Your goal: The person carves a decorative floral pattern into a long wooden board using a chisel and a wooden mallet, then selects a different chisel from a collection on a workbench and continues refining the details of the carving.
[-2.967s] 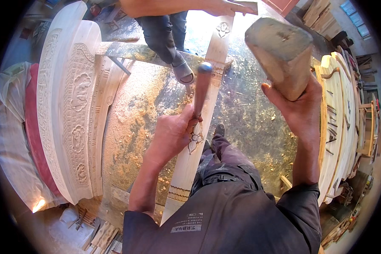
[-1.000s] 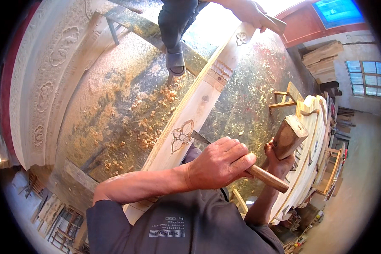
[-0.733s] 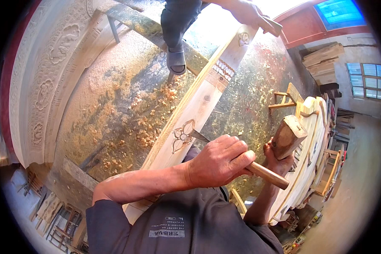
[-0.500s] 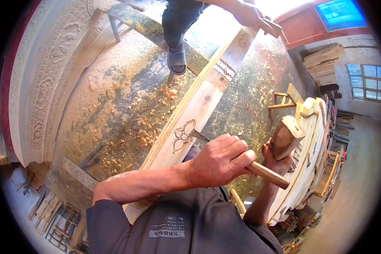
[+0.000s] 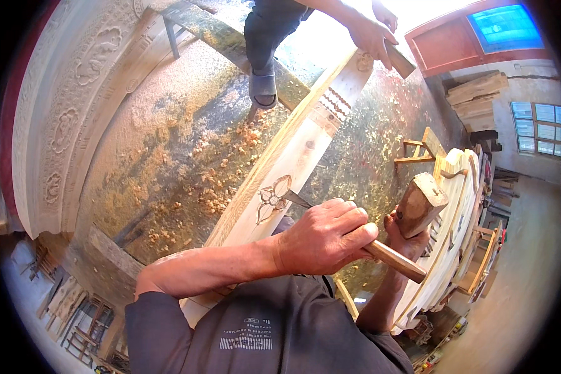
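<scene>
My left hand (image 5: 327,237) is closed round a chisel (image 5: 397,262), its wooden handle slanting out to the lower right. The chisel's metal blade points up and left, its tip at the edge of a carved flower (image 5: 272,199) on a long pale wooden beam (image 5: 302,153). To the right, my right hand (image 5: 411,240) is wrapped round a wooden mallet (image 5: 422,202), its blocky head raised beside the chisel handle and apart from it. Most of the mallet's handle is hidden by my fingers.
At the beam's far end, a co-worker's hand (image 5: 371,38) holds a wooden block-like tool (image 5: 400,61). Tools lie on a pale wooden bench (image 5: 445,240) at right. Carved panels (image 5: 75,124) stand left; shavings (image 5: 221,187) litter the floor.
The co-worker's hand has shifted over the beam's far end, and a second hand shows there. My hands, chisel and mallet stay almost in place; the view has moved slightly.
</scene>
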A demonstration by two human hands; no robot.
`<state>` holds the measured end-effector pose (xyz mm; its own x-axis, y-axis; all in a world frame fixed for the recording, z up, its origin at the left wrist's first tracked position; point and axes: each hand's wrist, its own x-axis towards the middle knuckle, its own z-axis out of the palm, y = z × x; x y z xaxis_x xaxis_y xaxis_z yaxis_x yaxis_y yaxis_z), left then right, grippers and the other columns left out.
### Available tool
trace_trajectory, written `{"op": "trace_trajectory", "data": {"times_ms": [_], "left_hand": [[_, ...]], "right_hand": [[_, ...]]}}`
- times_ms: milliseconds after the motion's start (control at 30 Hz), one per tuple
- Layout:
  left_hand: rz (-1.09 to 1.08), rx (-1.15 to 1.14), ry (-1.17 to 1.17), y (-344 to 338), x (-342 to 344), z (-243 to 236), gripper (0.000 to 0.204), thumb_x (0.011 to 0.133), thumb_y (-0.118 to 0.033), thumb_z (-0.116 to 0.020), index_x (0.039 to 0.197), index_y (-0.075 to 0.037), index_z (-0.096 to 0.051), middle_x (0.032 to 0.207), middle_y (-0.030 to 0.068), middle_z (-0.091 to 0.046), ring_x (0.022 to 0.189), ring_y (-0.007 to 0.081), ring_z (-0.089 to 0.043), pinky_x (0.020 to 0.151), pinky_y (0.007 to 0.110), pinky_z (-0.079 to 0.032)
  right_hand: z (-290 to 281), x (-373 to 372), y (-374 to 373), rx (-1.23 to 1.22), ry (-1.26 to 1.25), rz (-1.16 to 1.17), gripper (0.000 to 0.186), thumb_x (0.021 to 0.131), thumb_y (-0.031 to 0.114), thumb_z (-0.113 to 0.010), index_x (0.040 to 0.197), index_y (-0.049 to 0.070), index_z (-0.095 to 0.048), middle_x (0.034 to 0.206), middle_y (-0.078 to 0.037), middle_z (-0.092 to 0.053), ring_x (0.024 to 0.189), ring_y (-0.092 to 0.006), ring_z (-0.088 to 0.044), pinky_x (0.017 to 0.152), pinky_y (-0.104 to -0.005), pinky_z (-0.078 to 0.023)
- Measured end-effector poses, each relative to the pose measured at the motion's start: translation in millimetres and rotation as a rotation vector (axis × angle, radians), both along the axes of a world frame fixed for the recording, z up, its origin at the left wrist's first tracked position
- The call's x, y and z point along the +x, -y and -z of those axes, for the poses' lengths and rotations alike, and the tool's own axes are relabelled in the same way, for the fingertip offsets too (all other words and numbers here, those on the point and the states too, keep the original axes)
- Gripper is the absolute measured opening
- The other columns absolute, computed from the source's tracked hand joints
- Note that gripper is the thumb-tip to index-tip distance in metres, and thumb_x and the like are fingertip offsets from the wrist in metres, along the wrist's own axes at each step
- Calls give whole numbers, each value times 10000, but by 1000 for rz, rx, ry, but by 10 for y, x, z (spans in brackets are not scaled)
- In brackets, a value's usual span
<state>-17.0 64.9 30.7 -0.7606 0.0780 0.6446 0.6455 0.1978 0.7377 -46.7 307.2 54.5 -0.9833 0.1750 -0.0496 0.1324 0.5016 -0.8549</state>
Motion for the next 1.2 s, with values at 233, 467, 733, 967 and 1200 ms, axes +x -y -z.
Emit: {"op": "trace_trajectory", "data": {"times_ms": [233,467,733,967,1200], "left_hand": [[62,45,-71,93,52,52,340,886,-224,-834,1108,-42,-652,880,72,-585,737,262,-603,661,396,-494],[60,9,-115,186,105,61,299,886,-181,-800,1090,-44,-630,895,68,-567,767,248,-603,687,387,-495],[9,98,-23,154,15,29,342,873,-184,-827,1102,-38,-619,885,91,-586,772,282,-612,691,418,-508],[-54,161,29,172,-24,26,363,901,-241,-831,1113,-36,-618,904,120,-621,794,330,-633,713,448,-527],[-79,183,50,234,-1,17,400,882,-237,-839,1110,-63,-561,949,116,-591,847,349,-634,739,460,-524]], "right_hand": [[-76,10,62,67,36,-14,312,840,-40,-875,1119,-5,-740,1011,-50,-755,939,-148,-708,840,-314,-576],[-54,16,51,83,30,-21,367,846,-11,-895,1173,-35,-732,1035,-80,-783,958,-168,-733,870,-331,-588],[-317,-12,90,157,-92,-76,448,818,-52,-883,1239,-52,-731,1037,-112,-792,961,-203,-757,885,-347,-612],[-849,-158,-75,-23,-780,-235,734,888,-19,-841,1526,-30,-477,1192,-194,-679,916,-214,-689,766,-345,-592],[-1050,-199,49,-147,-797,-236,632,969,60,-752,1549,-7,-509,1252,-190,-684,1007,-221,-678,951,-387,-570]]}}
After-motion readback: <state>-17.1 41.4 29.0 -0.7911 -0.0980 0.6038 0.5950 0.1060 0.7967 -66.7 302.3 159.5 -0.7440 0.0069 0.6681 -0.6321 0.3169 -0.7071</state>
